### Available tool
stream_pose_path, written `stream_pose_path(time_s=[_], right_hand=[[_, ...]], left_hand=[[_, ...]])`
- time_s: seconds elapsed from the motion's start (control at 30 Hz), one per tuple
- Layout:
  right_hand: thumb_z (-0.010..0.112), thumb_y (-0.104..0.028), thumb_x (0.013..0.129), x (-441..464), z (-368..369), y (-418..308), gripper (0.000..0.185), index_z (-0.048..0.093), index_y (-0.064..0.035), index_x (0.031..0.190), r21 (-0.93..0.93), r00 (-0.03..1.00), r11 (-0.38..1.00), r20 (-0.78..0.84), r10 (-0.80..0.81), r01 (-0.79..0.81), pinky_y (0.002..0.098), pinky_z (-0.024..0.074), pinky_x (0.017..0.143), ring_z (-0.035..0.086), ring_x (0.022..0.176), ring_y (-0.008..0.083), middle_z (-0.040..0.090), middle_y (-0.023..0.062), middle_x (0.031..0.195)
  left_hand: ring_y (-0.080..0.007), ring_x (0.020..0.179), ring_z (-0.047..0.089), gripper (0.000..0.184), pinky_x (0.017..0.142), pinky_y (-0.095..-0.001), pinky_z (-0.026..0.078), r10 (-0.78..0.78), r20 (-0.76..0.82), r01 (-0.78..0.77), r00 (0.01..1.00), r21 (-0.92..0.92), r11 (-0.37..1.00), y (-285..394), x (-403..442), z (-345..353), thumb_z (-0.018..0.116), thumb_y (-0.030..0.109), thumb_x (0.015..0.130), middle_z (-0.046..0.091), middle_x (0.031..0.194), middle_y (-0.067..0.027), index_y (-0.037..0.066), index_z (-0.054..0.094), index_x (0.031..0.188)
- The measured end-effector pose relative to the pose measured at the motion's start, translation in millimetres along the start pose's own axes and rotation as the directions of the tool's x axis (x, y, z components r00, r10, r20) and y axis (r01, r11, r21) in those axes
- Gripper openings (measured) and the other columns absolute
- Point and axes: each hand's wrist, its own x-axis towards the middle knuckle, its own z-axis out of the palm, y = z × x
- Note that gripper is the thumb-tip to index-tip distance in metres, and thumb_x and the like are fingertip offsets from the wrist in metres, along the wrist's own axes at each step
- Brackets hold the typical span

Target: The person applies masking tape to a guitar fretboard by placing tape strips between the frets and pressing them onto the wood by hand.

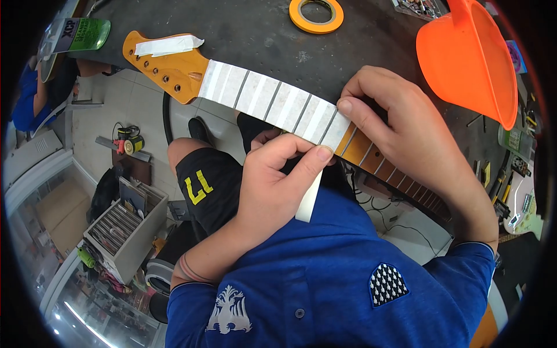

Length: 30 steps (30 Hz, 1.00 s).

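Dark bench (249,35) behind, and the guitar neck (356,146) looked stiff, best held by its edges; left hand (272,180) pinched limp tape (310,200), right hand (400,110) gripped opposite.

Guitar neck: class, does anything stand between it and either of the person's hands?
Nothing visible does. The left hand and right hand both meet the guitar neck near the end of its white covering. The yellow tape roll and orange container lie beyond, not between.
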Motion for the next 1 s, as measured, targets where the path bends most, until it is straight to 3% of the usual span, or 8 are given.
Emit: stream_pose_path(time_s=[0.03, 0.13, 0.33, 0.57, 0.77, 0.87, 0.97, 1.0], right_hand=[[0.077, -0.016, 0.111, -3, 4, -3, 0.018, 0.073, 0.0015, 0.109, -0.028, 0.999, 1.000, -0.038, -0.012, 0.011, 0.0383, 0.0559, 0.081, 0.070, 0.088, 0.0233, 0.069, 0.0108, 0.099], [0.079, -0.021, 0.108, -11, 9, -13, 0.018, 0.078, -0.0033, 0.109, -0.041, 0.985, 0.996, -0.161, 0.065, -0.073, 0.0467, 0.0594, 0.079, 0.074, 0.087, 0.0357, 0.070, 0.0124, 0.100], [0.082, -0.015, 0.104, -21, 28, -15, 0.008, 0.080, -0.0074, 0.103, -0.140, 0.938, 0.986, -0.321, -0.130, 0.089, 0.0447, 0.0577, 0.075, 0.073, 0.086, 0.0310, 0.068, 0.0073, 0.098], [0.080, -0.020, 0.108, -24, 29, -23, 0.022, 0.081, 0.0021, 0.106, 0.110, 0.959, 0.989, -0.254, 0.123, -0.098, 0.0439, 0.0565, 0.081, 0.071, 0.088, 0.0307, 0.067, 0.0132, 0.099], [0.077, -0.021, 0.111, -29, 31, -13, 0.023, 0.078, 0.0019, 0.111, 0.029, 0.971, 0.998, -0.230, 0.066, -0.060, 0.0444, 0.0560, 0.087, 0.068, 0.094, 0.0317, 0.066, 0.0145, 0.104], [0.077, -0.020, 0.111, -19, 32, -16, 0.020, 0.077, -0.0001, 0.116, -0.008, 0.984, 1.000, -0.180, 0.011, -0.012, 0.0442, 0.0557, 0.088, 0.068, 0.096, 0.0323, 0.066, 0.0142, 0.104], [0.080, -0.019, 0.107, -26, 35, -29, 0.020, 0.077, -0.0036, 0.119, 0.057, 0.977, 0.997, -0.202, 0.068, -0.058, 0.0454, 0.0550, 0.092, 0.070, 0.103, 0.0325, 0.067, 0.0130, 0.109], [0.081, -0.018, 0.105, -30, 38, -29, 0.021, 0.077, -0.0046, 0.121, -0.051, 0.966, 0.998, -0.256, -0.036, 0.024, 0.0458, 0.0545, 0.093, 0.070, 0.106, 0.0320, 0.067, 0.0120, 0.112]], left_hand=[[-0.0103, 0.092, 0.078, 0.021, 0.083, -0.0282, 0.063, 0.003, -0.006, -0.003, 1.000, -0.008, 1.000, -1, 0, 1, 0.074, 0.014, 0.118, 0.087, 0.107, -0.0131, -0.006, 0.080, 0.116], [-0.0108, 0.092, 0.078, 0.022, 0.083, -0.0286, 0.063, 0.011, -0.023, -0.012, 1.000, -0.029, 1.000, -6, 1, 2, 0.075, 0.016, 0.118, 0.087, 0.107, -0.0133, -0.006, 0.079, 0.116], [-0.0097, 0.087, 0.077, 0.023, 0.078, -0.0278, 0.062, 0.022, -0.015, -0.023, 1.000, -0.083, 0.996, -8, 4, 3, 0.075, 0.017, 0.118, 0.087, 0.104, -0.0122, -0.005, 0.079, 0.115], [-0.0076, 0.084, 0.074, 0.023, 0.075, -0.0268, 0.060, 0.114, -0.039, -0.119, 0.993, -0.159, 0.980, -16, 7, 8, 0.077, 0.018, 0.117, 0.086, 0.101, -0.0088, -0.004, 0.080, 0.115], [-0.0059, 0.083, 0.070, 0.026, 0.075, -0.0265, 0.055, 0.134, -0.093, -0.149, 0.987, -0.178, 0.973, -10, 5, 10, 0.079, 0.019, 0.115, 0.082, 0.089, -0.0051, -0.006, 0.081, 0.105], [-0.0060, 0.084, 0.071, 0.025, 0.076, -0.0261, 0.055, 0.123, -0.053, -0.132, 0.991, -0.233, 0.964, -19, 7, 10, 0.079, 0.020, 0.116, 0.083, 0.093, -0.0047, -0.005, 0.082, 0.109], [-0.0066, 0.091, 0.073, 0.024, 0.083, -0.0258, 0.057, 0.127, -0.026, -0.128, 0.992, -0.320, 0.939, -24, 7, 9, 0.078, 0.019, 0.116, 0.084, 0.100, -0.0055, -0.004, 0.082, 0.114], [-0.0068, 0.093, 0.073, 0.024, 0.085, -0.0258, 0.058, 0.130, -0.023, -0.130, 0.991, -0.348, 0.928, -24, 6, 8, 0.078, 0.019, 0.116, 0.084, 0.101, -0.0059, -0.004, 0.082, 0.114]])
